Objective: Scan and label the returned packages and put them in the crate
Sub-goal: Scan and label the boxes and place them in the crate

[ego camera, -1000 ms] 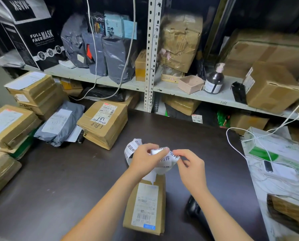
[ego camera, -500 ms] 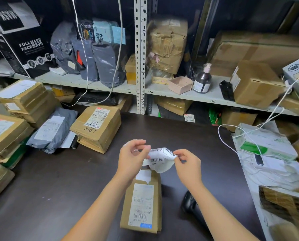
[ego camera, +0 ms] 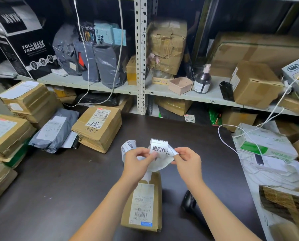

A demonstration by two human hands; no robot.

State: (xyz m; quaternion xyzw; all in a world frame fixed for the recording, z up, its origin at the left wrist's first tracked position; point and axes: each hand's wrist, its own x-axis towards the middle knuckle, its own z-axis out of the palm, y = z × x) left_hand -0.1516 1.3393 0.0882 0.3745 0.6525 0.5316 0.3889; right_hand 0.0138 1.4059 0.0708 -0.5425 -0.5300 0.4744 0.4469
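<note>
Above the dark table [ego camera: 61, 185], both hands hold a curling white strip of printed labels [ego camera: 160, 148]. My left hand [ego camera: 138, 162] pinches the strip at its left side, and a loop of it stands up past the knuckles. My right hand [ego camera: 187, 160] pinches the strip's right end between thumb and fingertips. Right under the hands lies a narrow brown cardboard package [ego camera: 143, 204] with a white barcode shipping label on top. A black handheld scanner [ego camera: 188, 202] lies on the table to the right of that package, partly hidden by my right forearm.
Stacked cardboard boxes [ego camera: 98, 127] and a grey mailer bag [ego camera: 54, 131] crowd the table's left side. Metal shelves [ego camera: 141, 91] behind hold more parcels, a pump bottle [ego camera: 202, 80] and a pink tray [ego camera: 180, 85]. A side counter at right carries a white-green box [ego camera: 267, 143], white cables and a phone.
The label strip has been turned and pulled between the hands, so a printed label now faces up. Both hands stay over the narrow package.
</note>
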